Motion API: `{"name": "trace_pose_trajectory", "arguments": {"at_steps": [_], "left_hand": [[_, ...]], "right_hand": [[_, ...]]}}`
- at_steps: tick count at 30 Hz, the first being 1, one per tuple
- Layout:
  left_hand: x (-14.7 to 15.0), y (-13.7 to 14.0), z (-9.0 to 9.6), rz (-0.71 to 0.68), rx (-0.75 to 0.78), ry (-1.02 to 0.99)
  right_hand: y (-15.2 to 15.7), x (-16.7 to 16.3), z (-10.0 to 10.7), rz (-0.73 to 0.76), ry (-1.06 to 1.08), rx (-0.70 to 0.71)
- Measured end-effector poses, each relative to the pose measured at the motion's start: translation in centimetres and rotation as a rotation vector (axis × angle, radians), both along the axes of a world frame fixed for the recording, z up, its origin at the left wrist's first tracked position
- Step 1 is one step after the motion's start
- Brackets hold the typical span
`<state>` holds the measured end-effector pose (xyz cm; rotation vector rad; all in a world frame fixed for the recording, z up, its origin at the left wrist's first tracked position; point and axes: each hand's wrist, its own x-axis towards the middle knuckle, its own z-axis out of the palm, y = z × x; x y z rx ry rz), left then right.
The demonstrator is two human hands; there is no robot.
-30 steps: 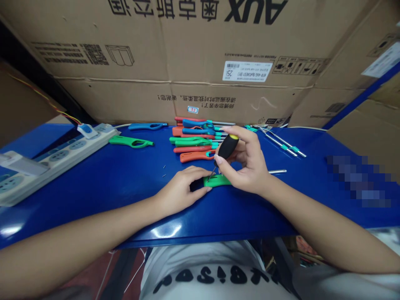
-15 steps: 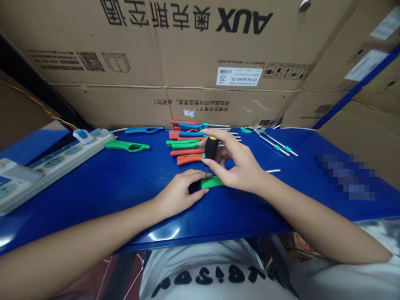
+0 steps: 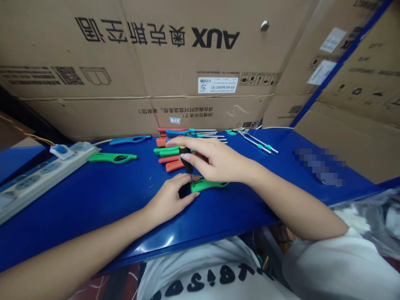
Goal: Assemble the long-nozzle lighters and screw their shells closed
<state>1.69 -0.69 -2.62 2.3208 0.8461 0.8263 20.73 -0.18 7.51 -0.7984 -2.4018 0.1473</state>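
A green lighter point(image 3: 208, 185), the long-nosed kind, lies flat on the blue table. My left hand point(image 3: 167, 195) pinches its handle end between thumb and fingers. In my right hand point(image 3: 217, 161) is a small black screwdriver point(image 3: 187, 162) with a yellow band, held near upright. Its tip meets the handle close to my left fingertips; the exact contact point is too small to make out. Just beyond my hands lies a row of red, blue and green lighters, among them an orange lighter point(image 3: 173, 166) partly covered by my right hand. Two tiny screws point(image 3: 151, 182) lie left of my hands.
A white power strip point(image 3: 70, 160) runs along the left side. Near it lie a green casing point(image 3: 108, 158) and a blue casing point(image 3: 126, 140). Metal rods with green ends point(image 3: 261, 144) lie at the back right. A large cardboard box point(image 3: 140, 83) walls off the back.
The camera view has shifted to the right. The screwdriver leans differently, and my right hand's fingers now extend over its top. My left hand keeps its hold on the green lighter.
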Motion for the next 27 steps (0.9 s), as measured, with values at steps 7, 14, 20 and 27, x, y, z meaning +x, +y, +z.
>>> {"name": "trace_pose_trajectory", "arguments": {"at_steps": [7,14,20,27], "left_hand": [[0.0,0.0,-0.2,0.001,0.019,-0.026],[0.0,0.0,-0.3,0.002,0.015,-0.021],[0.1,0.0,-0.1,-0.011,-0.01,-0.018],[0.1,-0.1,-0.2,0.008,0.003,-0.027]], "right_hand": [[0.0,0.3,-0.9,-0.059,0.091,0.12],[0.6,1.2,-1.1,-0.09,0.145,0.16],[0.3,1.1,-1.0,-0.003,0.187,-0.017],[0.1,1.2,-1.1,-0.124,0.11,0.174]]}}
